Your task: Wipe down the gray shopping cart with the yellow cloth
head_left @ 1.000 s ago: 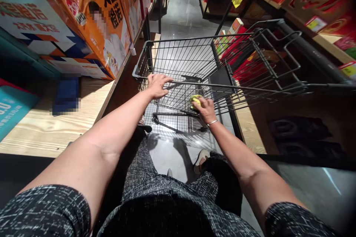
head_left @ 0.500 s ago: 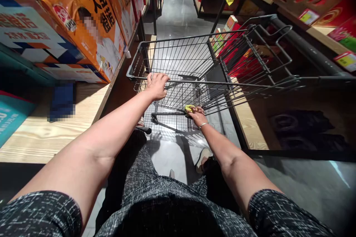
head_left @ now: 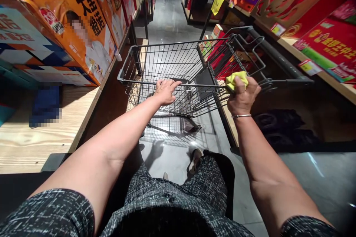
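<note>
A dark grey wire shopping cart (head_left: 178, 57) stands crosswise in front of me, its handle end to the right. My left hand (head_left: 165, 92) holds the near top rail around its middle, with the fingers over the bar and the index finger stretched along it. Farther right, my right hand (head_left: 246, 96) is closed on a bunched yellow cloth (head_left: 236, 80) at the same rail, close to the cart's handle end. Whether the cloth presses on the wire there cannot be told. A bracelet (head_left: 241, 116) circles my right wrist.
Orange printed boxes (head_left: 69, 26) stand on a wooden shelf (head_left: 25, 148) at left, with a blurred dark blue item (head_left: 46, 103) in front. Red gift boxes (head_left: 328, 44) line the right shelf. A tiled aisle (head_left: 169, 7) runs ahead between the shelves.
My right hand has come up with the yellow cloth from low on the cart's side to the top rail at right. My left hand has shifted slightly right along the rail.
</note>
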### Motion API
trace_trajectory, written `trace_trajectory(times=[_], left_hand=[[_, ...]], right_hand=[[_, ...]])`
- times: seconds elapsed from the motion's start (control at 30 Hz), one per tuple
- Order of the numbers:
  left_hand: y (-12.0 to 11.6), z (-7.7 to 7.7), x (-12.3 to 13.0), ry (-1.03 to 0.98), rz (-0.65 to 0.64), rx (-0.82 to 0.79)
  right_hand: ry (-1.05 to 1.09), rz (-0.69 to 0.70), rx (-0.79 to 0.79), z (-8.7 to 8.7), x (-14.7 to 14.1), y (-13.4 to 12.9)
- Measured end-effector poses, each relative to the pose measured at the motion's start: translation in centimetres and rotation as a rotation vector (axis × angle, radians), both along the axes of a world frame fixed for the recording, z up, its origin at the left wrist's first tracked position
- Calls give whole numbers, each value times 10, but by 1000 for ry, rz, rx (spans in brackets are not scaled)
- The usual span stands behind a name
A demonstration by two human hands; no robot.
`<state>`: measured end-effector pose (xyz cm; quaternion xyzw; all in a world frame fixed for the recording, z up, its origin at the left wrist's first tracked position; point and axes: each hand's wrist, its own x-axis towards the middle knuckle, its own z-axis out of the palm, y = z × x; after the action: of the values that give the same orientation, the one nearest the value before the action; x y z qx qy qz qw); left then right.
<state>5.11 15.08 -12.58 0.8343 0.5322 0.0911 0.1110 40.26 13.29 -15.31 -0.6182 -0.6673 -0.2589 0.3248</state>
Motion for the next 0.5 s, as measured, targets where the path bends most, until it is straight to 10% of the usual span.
trace_trajectory(times=[0.13, 0.33, 0.5], left_hand=[[0, 2, 2, -26, 8, -34], [1, 2, 0, -42, 12, -34], [5, 3, -9, -81, 20, -42]], right_hand=[[52, -129, -92, 13, -36, 11], [-132, 176, -343, 17, -163, 12], [-259, 222, -399, 31, -124, 11]])
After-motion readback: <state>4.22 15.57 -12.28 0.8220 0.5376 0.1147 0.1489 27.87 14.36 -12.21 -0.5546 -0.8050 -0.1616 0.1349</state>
